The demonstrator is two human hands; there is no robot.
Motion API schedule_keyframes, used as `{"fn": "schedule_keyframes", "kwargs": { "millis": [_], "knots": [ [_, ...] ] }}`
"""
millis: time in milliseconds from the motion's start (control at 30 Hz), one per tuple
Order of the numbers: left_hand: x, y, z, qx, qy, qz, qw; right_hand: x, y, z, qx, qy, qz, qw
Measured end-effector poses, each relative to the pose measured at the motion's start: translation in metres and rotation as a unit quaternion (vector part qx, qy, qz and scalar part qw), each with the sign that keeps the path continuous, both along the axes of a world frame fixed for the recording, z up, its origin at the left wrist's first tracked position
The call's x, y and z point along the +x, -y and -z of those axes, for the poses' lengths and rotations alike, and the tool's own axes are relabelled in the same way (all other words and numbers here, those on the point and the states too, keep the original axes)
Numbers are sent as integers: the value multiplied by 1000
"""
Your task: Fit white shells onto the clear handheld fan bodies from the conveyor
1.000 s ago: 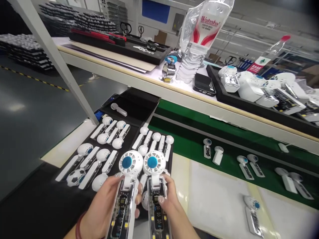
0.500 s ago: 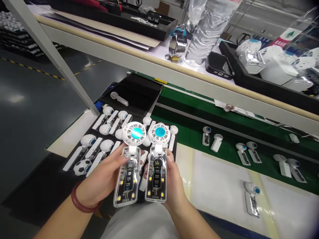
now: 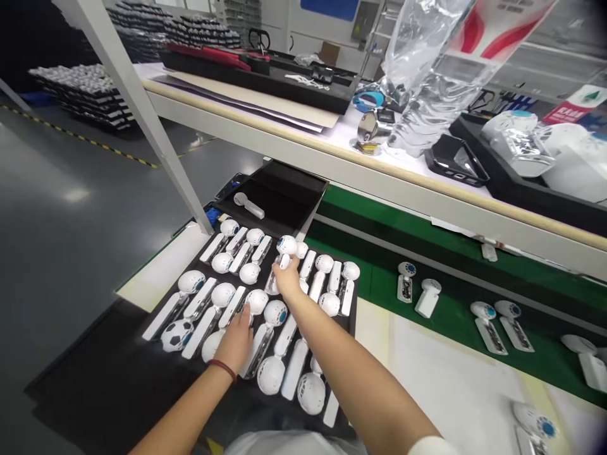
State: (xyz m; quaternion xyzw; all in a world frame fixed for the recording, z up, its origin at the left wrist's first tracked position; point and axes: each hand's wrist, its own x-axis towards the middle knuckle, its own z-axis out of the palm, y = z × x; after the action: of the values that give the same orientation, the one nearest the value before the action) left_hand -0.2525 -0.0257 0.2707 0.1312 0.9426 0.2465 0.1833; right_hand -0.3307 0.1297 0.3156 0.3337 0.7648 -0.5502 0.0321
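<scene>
A black tray (image 3: 164, 354) holds rows of white handheld fans, each with a round head and a flat handle, turned in alternating directions. My right hand (image 3: 288, 281) grips one handheld fan (image 3: 287, 245) by the handle over the tray's far middle; its head points away from me. In the near rows my left hand (image 3: 237, 341) is closed around the handle of another fan (image 3: 257, 301), whose head shows beyond my fingertips. My palm hides most of that handle. One fan among the left rows has a black-and-white football pattern (image 3: 176, 335).
Several fans, among them a white fan (image 3: 428, 297), lie on the green belt (image 3: 379, 278) to the right. A metal post (image 3: 142, 120) and shelf edge (image 3: 284, 142) cross above. On the shelf stand a water bottle (image 3: 436, 95) and a black tray of fans (image 3: 497, 183).
My hands have moved apart and away from me, from holding two fans upright close to my body down to the tray. The view has shifted left and up.
</scene>
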Motion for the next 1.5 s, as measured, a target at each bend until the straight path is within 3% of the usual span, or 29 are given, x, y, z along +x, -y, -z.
{"fn": "schedule_keyframes", "kwargs": {
  "millis": [167,300,500,633,733,833,933,1100,1333,1433,1500],
  "knots": [
    [11,8,21,-44,-85,3,995,-43,26,28,54,99,-15,994],
    [20,14,19,-79,-147,11,986,-51,37,41,97,161,-50,981],
    [23,12,8,-128,-180,-4,975,-46,43,35,157,174,-124,964],
    [24,7,7,-147,-183,-35,971,-25,36,24,215,97,-191,953],
    [23,12,2,-151,-188,-49,969,2,26,22,239,24,-303,922],
    [15,24,-4,-165,-186,-69,966,22,19,29,229,-10,-449,864],
    [0,33,-7,-192,-169,-80,963,29,20,38,238,-16,-520,820],
    [-13,32,-6,-218,-162,-82,959,29,21,44,247,-44,-541,803],
    [0,33,-1,-203,-195,-107,953,27,18,54,237,-50,-525,816],
    [5,36,1,-175,-210,-117,955,29,28,46,251,-49,-501,827],
    [8,50,2,-151,-223,-133,954,34,24,32,257,-70,-470,841]
  ]
}}
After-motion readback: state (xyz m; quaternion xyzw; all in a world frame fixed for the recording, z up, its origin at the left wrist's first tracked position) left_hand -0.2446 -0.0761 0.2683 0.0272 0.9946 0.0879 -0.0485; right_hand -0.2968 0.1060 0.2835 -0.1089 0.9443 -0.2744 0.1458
